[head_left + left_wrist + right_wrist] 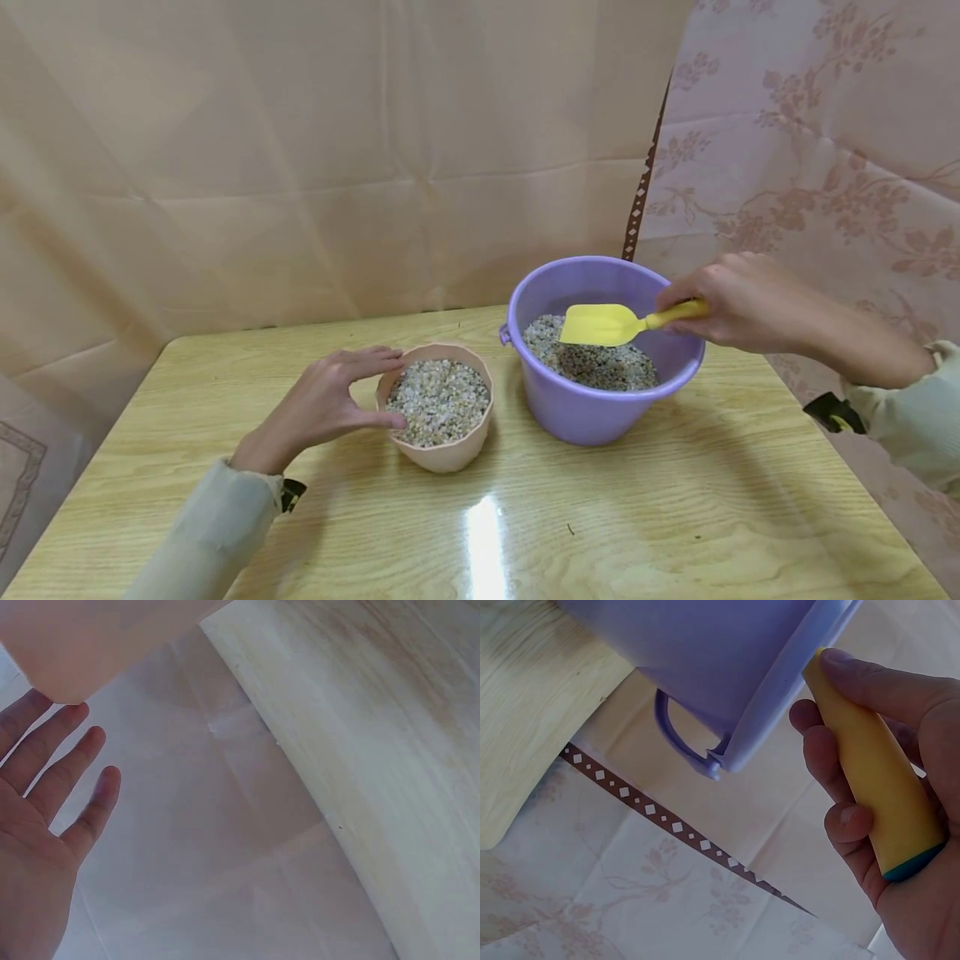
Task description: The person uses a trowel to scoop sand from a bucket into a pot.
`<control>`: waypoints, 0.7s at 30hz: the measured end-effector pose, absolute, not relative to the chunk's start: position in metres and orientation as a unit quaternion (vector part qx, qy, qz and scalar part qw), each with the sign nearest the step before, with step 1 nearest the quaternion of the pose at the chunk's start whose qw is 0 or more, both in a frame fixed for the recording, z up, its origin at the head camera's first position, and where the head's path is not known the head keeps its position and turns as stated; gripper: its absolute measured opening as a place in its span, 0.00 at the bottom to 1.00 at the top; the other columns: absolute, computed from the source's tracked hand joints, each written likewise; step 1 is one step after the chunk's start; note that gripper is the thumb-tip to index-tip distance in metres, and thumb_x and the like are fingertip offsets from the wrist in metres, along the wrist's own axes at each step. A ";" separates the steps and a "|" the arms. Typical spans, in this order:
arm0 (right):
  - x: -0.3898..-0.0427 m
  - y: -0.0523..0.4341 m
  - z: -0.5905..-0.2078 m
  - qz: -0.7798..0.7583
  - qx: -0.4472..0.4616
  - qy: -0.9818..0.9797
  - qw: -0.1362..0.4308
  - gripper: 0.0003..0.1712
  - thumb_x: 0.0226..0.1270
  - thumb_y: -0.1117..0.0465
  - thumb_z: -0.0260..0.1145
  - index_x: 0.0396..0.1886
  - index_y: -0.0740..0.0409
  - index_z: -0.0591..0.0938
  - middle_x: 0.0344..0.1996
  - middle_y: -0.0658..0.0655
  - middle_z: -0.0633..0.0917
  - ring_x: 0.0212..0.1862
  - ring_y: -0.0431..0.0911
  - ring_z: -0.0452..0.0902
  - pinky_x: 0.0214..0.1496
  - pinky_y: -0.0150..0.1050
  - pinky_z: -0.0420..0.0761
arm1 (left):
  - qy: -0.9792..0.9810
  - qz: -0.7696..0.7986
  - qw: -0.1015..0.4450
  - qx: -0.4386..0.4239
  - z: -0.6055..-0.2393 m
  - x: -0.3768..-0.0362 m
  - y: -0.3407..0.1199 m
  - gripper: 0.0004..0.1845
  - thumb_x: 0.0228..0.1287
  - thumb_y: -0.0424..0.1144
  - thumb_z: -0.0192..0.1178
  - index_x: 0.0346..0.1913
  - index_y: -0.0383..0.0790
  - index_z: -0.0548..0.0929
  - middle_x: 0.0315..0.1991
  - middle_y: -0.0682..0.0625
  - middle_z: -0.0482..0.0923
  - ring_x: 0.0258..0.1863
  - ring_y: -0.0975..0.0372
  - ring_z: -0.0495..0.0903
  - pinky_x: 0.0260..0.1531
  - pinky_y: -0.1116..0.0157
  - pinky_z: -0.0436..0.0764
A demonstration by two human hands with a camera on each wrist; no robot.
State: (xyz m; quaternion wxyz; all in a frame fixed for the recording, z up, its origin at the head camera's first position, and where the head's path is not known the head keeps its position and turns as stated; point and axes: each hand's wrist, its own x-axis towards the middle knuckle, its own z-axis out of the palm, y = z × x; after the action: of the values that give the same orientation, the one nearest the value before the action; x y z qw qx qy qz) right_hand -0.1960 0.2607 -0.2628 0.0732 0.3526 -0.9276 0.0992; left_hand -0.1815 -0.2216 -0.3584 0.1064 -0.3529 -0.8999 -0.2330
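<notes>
Right hand (pixel 750 302) grips yellow scoop (pixel 600 323), bucket (pixel 588 415) beneath.
Left hand (pixel 318 407) spread wide at the bowl (pixel 452 458) on its right; keeping the scoop low should limit scattering.

A: What hangs behind the wood-grain tabletop (pixel 637 517)?
B: A creased beige drape (pixel 300 167), with a pinkish floral drape (pixel 810 125) at the right.
A: And between them?
B: A slanting brown border (pixel 641 196) with white diamonds.
A: Lower left?
B: Paler cloth (pixel 17 479) with a brownish band (pixel 36 458), perhaps a floor covering; too little shows to be sure.
A: The light?
B: A bright white glare (pixel 486 546) on the tabletop.
</notes>
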 end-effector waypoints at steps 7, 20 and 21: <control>-0.197 0.263 -0.266 0.084 0.349 -0.931 0.068 0.11 0.51 0.61 0.80 0.36 0.46 0.90 0.27 0.40 0.87 0.21 0.29 0.71 0.22 0.31 0.73 | -0.898 -0.233 0.118 -0.355 -0.347 -0.187 -0.204 0.37 0.48 0.61 0.75 0.59 0.43 0.84 0.58 0.48 0.82 0.58 0.51 0.80 0.55 0.46 0.78; -0.199 0.261 -0.267 0.057 0.342 -0.937 0.039 0.14 0.50 0.63 0.80 0.36 0.44 0.90 0.29 0.41 0.87 0.22 0.32 0.72 0.23 0.33 0.73 | -0.879 -0.216 0.133 -0.405 -0.312 -0.199 -0.153 0.31 0.60 0.58 0.68 0.62 0.45 0.82 0.59 0.50 0.81 0.59 0.54 0.79 0.58 0.50 0.77; -0.199 0.261 -0.267 0.056 0.341 -0.938 0.036 0.14 0.50 0.64 0.80 0.36 0.44 0.90 0.29 0.41 0.87 0.22 0.32 0.72 0.23 0.33 0.74 | -0.879 -0.214 0.127 -0.406 -0.309 -0.200 -0.149 0.31 0.60 0.59 0.67 0.62 0.46 0.81 0.59 0.51 0.81 0.59 0.54 0.79 0.59 0.51 0.77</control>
State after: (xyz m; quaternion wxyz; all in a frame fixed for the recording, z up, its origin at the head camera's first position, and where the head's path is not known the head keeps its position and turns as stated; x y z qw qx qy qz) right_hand -0.1995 0.2606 -0.2666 0.0358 0.3409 -0.9377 0.0562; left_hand -0.1997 -0.1493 -0.3092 0.1267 -0.4060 -0.8793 -0.2142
